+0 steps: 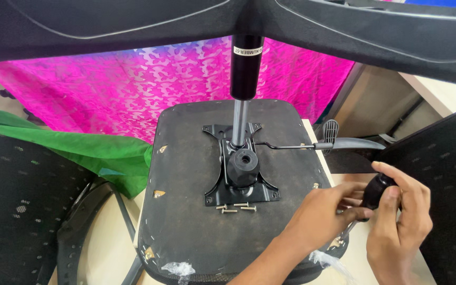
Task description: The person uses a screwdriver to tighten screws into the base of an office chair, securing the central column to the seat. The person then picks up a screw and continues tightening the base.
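An upturned black chair seat (186,174) lies in front of me, its metal tilt plate (238,182) bolted in the middle. A gas lift cylinder (245,68) rises from the plate to the black star base (106,26) overhead. A lever with a flat black paddle (344,143) sticks out to the right. Three loose screws (236,208) lie on the seat below the plate. My right hand (399,221) is closed around a black screwdriver handle (378,189) at the seat's right edge. My left hand (325,208) pinches the tool just under that handle.
Pink patterned cloth (133,89) hangs behind the seat, and green cloth (80,150) lies at the left. Black mesh chair backs stand at the left (11,211) and right (449,158). A curved black armrest part (80,232) rests at lower left. Torn plastic wrap (178,269) clings to the seat's near edge.
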